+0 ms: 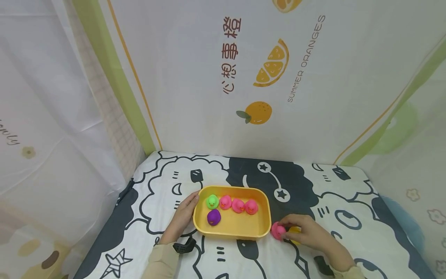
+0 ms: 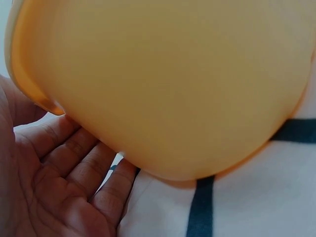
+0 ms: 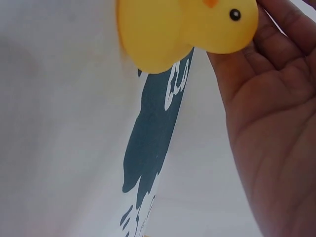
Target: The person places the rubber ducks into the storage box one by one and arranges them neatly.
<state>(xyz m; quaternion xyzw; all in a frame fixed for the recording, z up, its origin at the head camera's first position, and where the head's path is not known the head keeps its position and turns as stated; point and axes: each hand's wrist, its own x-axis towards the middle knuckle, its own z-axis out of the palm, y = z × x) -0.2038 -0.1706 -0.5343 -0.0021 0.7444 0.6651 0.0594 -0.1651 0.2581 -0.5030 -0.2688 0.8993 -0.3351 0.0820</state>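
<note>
A yellow tray [image 1: 230, 234] holds a green toy duck [image 1: 212, 202], a purple one [image 1: 214, 217] and three pink ones in a row. My left hand [image 1: 185, 214] rests against its left end; the left wrist view has the fingers [image 2: 74, 153] fairly straight along the tray's outer wall [image 2: 177, 98]. Just off the tray's right front corner, my right hand [image 1: 304, 230] holds another pink toy duck [image 1: 277, 231] between thumb and fingers. A yellow toy duck [image 3: 153, 34] lies under that palm, partly covered in the head view; the right wrist view does not show the pink one.
A black-and-white cartoon cloth [image 1: 146, 209] covers the table. Behind it hangs a white curtain [image 1: 195, 116] with orange prints, and more curtain hangs at both sides. A dark band [image 1: 186, 246] is on the left wrist.
</note>
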